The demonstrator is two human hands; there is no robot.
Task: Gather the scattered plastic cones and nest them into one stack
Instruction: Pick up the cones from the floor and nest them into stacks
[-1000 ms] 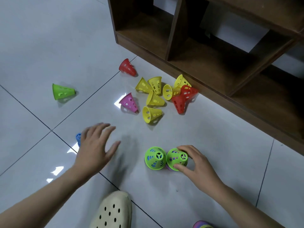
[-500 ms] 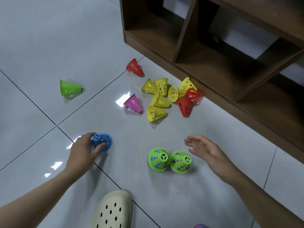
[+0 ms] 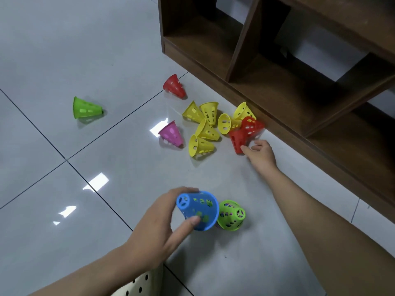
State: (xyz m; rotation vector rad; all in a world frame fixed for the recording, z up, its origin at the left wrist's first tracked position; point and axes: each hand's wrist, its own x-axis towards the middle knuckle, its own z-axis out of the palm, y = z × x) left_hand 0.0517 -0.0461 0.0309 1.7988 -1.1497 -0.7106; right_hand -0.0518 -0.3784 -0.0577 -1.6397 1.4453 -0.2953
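Note:
My left hand (image 3: 154, 227) grips a blue perforated cone (image 3: 198, 210), tilted, just above the floor and against an upright green cone (image 3: 232, 215). The second green cone seen earlier is hidden behind the blue one. My right hand (image 3: 261, 154) has reached a red cone (image 3: 237, 141) lying by the shelf base. Its thumb tip touches the cone's narrow end and the fingers are loosely curled beside it. Another red cone (image 3: 251, 124) lies against that one. Several yellow cones (image 3: 206, 132), a pink cone (image 3: 171, 134), a third red cone (image 3: 174, 86) and a lone green cone (image 3: 85, 107) lie scattered.
A dark wooden shelf unit (image 3: 277, 97) stands on the grey tiled floor along the right, its base right behind the red cones. A cream clog (image 3: 141, 285) shows at the bottom edge, under my left forearm.
My left hand picked up the blue cone and carried it right to the green cones. My right hand left the green cones and reached forward to the red cone.

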